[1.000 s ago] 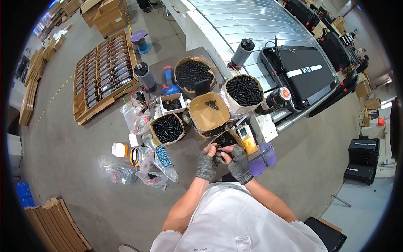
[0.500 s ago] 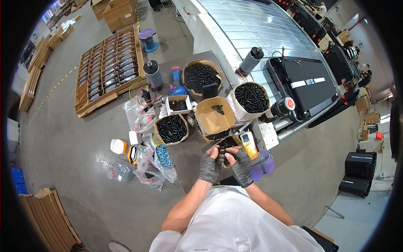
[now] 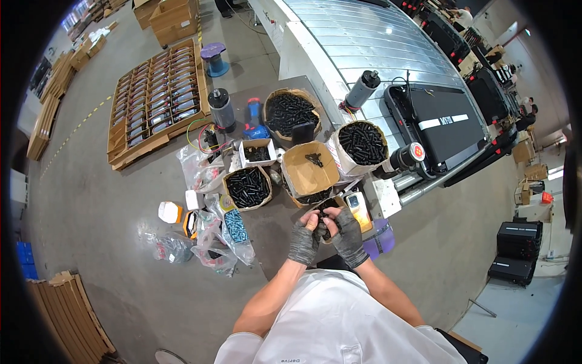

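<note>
My left hand (image 3: 306,232) and my right hand (image 3: 343,229), both in grey fingerless gloves, meet over a small box of dark parts (image 3: 328,204) near the table's front. Thumbs and fingertips are pinched close together, and whatever is between them is too small and dark to name. Just beyond my hands is an open cardboard box (image 3: 297,171) with a few small black pieces on its bottom. Black bolt-like parts show beneath that box. A phone (image 3: 357,209) with an orange screen lies beside my right hand.
Boxes of black bolt-like parts (image 3: 247,187) (image 3: 362,142) (image 3: 292,113) stand around. Farther off are a blue-red power tool (image 3: 254,120), motors (image 3: 221,110) and a roller conveyor (image 3: 357,36). A bag of blue screws (image 3: 235,225) lies left. A divided carton of motors (image 3: 159,97) rests on the floor.
My fingers have shifted slightly, with the fingertips brought closer together over the small box. Everything else stays in place apart from a slight shift of the view.
</note>
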`<move>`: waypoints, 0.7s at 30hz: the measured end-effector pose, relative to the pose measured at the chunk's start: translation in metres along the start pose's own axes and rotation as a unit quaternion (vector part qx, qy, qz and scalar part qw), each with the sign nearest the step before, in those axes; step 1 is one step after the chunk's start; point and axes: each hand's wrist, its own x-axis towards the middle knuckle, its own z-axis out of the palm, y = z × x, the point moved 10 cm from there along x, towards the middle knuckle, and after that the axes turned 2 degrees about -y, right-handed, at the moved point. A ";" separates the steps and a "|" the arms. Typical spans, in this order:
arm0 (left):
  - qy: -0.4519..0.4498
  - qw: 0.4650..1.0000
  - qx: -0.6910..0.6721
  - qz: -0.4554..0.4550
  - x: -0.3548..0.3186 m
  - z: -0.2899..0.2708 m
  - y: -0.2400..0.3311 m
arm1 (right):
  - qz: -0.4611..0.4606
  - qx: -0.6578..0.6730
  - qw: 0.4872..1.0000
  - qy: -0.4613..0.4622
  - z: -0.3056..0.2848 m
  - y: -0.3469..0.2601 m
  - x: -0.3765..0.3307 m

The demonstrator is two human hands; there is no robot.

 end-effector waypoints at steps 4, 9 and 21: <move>-0.021 0.999 0.019 0.020 0.002 0.000 0.004 | 0.029 0.014 0.999 -0.032 0.004 0.005 0.006; -0.043 0.998 0.026 0.037 -0.007 0.019 0.030 | 0.023 0.030 0.998 -0.047 -0.001 0.004 0.014; -0.074 0.954 0.279 0.081 -0.006 0.018 0.037 | -0.059 -0.002 0.986 -0.157 0.016 -0.021 0.032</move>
